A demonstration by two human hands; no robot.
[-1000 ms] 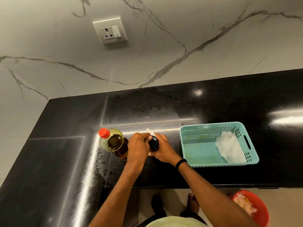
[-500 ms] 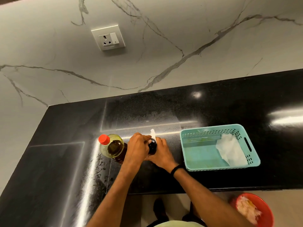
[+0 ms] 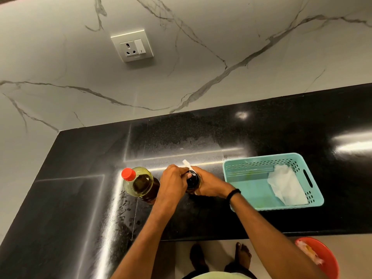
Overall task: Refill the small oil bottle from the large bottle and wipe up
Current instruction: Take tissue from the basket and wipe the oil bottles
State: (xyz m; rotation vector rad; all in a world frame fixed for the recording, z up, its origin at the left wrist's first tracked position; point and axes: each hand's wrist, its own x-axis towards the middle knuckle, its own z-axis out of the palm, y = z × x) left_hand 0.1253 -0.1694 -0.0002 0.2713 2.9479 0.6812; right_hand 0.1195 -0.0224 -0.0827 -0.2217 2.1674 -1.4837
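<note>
**Cap going on sm. bottle — wipe-up next**

Both hands at the small oil bottle (image 3: 192, 183), upright on the black counter (image 3: 261, 133), centre-front, just right of the large bottle (image 3: 144, 184). Right hand (image 3: 209, 186) wrapped round the body, closed on it w/ a scrap of white tissue (image 3: 186, 163) poking out behind the fingers. Left hand (image 3: 174, 183) pinched shut over the dark cap; looks like twisting, direction can't tell. Large bottle upright, red cap on, so pour prob. finished.

To do it well: keep base flat on counter, brace w/ right, turn only w/ left. Glass likely oily, so firm grip, tissue btwn palm and bottle helps. Seat cap square before tightening; cross-thread = leak. Watch left forearm, close to large bottle, easy to knock.

Surface: polished, glossy, strong glare streaks. Dark droplets/smears front-left of large bottle, near a seam; prob. oil, needs wiping. Hazy streaked patch behind the bottles.

Room: teal basket (image 3: 314, 200) well right of the hands, crumpled white tissue inside. White veined marble wall w/ socket (image 3: 131, 45). Red bin (image 3: 322, 256) on floor below right, scraps inside. Bare feet at counter edge.
</note>
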